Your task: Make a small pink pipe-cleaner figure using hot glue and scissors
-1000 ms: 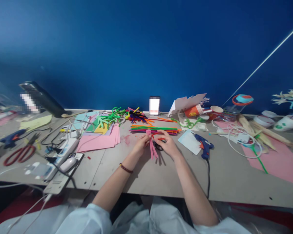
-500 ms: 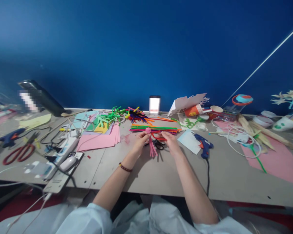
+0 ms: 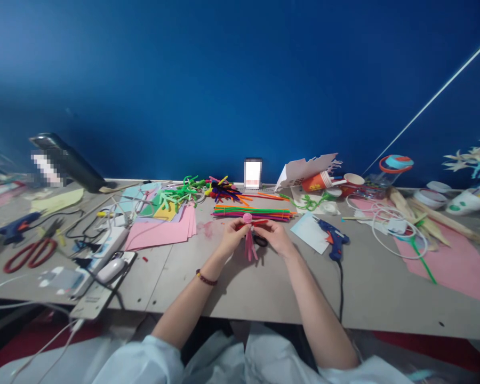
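My left hand [image 3: 232, 236] pinches a small figure of pink pipe cleaners [image 3: 249, 248], which has a round coiled ball on top and loose strands hanging below. Close on its right, my right hand [image 3: 278, 239] is closed on a red pipe cleaner [image 3: 261, 221]. That red stem lies against the pink figure just under the ball; whether it is wrapped around, I cannot tell. Below the hands, black-handled scissors [image 3: 260, 241] lie on the table, partly covered by the fingers and pink strands. Behind the hands rests a bundle of coloured pipe cleaners [image 3: 252, 211].
A blue glue gun [image 3: 336, 240] lies to the right, beside light-blue paper [image 3: 310, 233]. Pink paper sheets [image 3: 160, 232], a power strip [image 3: 104, 256] and red-handled scissors [image 3: 34, 253] are on the left. A lit phone [image 3: 253, 173] stands against the blue wall.
My right hand has moved left, bringing the red pipe cleaner up to the pink figure. The pink figure has shifted slightly right and down with my left hand.
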`<act>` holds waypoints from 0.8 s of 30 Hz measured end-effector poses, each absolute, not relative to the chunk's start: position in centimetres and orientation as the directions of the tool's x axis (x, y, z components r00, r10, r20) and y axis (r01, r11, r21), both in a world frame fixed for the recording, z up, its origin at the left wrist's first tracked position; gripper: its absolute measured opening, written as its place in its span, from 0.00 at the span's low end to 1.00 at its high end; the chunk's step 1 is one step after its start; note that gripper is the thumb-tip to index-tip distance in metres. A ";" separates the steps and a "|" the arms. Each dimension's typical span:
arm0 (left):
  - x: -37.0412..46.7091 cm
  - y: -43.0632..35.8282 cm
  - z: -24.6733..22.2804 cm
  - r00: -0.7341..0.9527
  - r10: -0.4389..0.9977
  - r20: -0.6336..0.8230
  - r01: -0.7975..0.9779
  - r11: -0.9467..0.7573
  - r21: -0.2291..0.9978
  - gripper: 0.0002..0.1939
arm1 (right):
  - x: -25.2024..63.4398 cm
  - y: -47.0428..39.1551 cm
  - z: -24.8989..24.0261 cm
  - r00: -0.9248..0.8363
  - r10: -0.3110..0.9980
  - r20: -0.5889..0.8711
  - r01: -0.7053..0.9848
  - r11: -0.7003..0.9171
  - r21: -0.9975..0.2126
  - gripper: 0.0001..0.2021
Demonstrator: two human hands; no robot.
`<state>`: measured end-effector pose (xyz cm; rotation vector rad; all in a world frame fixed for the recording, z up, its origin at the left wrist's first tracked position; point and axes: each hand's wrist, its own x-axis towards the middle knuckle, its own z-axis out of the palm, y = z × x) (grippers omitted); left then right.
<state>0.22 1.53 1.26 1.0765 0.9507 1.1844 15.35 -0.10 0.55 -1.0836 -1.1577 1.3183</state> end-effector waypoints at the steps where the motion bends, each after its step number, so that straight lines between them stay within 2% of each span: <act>1: 0.2 1.5 1.2 0.154 0.988 -0.031 -0.243 0.068 0.968 0.12 | 15.4 -0.1 0.6 -0.051 0.998 0.042 -0.094 0.037 -0.995 0.14; 7: 0.0 1.7 1.3 0.258 0.956 -0.139 -0.330 0.222 0.917 0.13 | 15.5 0.0 0.5 -0.021 0.956 0.294 0.160 0.293 -0.943 0.08; 16: 0.3 1.8 1.0 0.293 0.920 -0.260 -0.514 0.381 0.769 0.11 | 15.3 -0.3 1.1 0.020 0.897 0.443 0.313 0.415 -0.855 0.10; 18: 0.2 1.8 0.9 0.286 0.925 -0.251 -0.513 0.370 0.775 0.12 | 15.3 -0.3 1.2 0.023 0.896 0.444 0.324 0.414 -0.851 0.10; 24: 0.1 2.0 0.6 0.255 0.948 -0.193 -0.351 0.276 0.895 0.14 | 15.4 -0.2 1.0 0.006 0.909 0.418 0.346 0.390 -0.853 0.09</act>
